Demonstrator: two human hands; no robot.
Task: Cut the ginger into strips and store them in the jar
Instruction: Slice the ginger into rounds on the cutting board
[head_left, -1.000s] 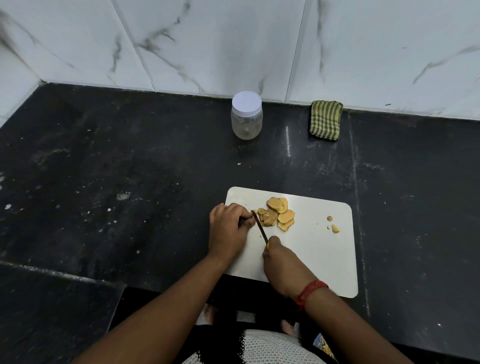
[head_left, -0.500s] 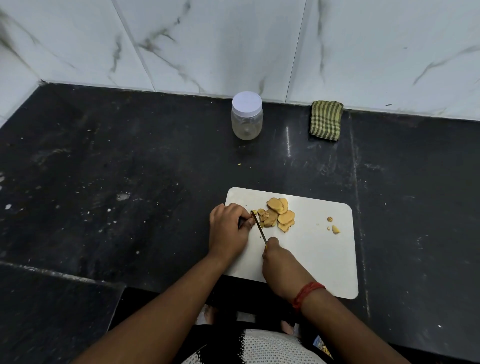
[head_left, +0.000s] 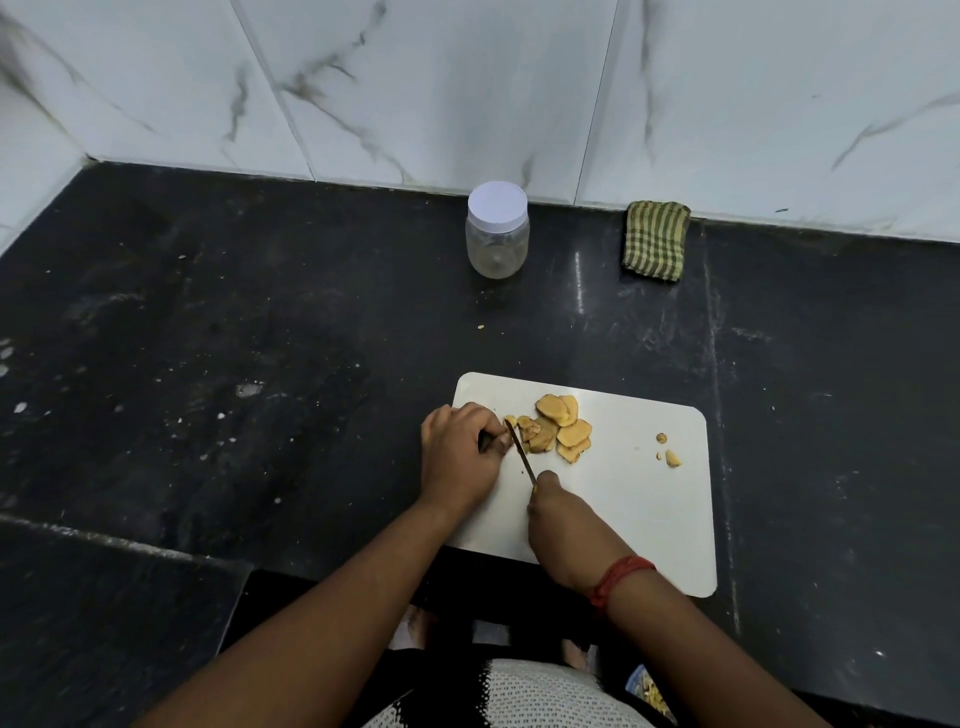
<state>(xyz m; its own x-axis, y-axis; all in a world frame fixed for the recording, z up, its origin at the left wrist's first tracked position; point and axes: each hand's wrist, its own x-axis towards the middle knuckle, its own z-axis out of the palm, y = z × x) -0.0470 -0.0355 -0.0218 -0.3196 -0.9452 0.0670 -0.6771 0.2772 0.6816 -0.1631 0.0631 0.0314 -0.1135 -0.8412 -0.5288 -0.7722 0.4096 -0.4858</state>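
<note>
Slicing ginger (head_left: 550, 431) on the cutting board (head_left: 644, 499), right hand (head_left: 558, 512) gripping knife (head_left: 521, 451), left hand (head_left: 460, 452) fingers curled, pinning a piece beside the blade; slipping could nick them.

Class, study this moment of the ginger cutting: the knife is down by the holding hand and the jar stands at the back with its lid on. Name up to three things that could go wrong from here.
1. The knife blade lies right against the left hand fingertips; a slip could nick them.
2. The cutting board overhangs the counter's front edge, so downward pressure might tip it.
3. The jar is closed; opening it later with ginger-wet hands may be awkward.
</note>
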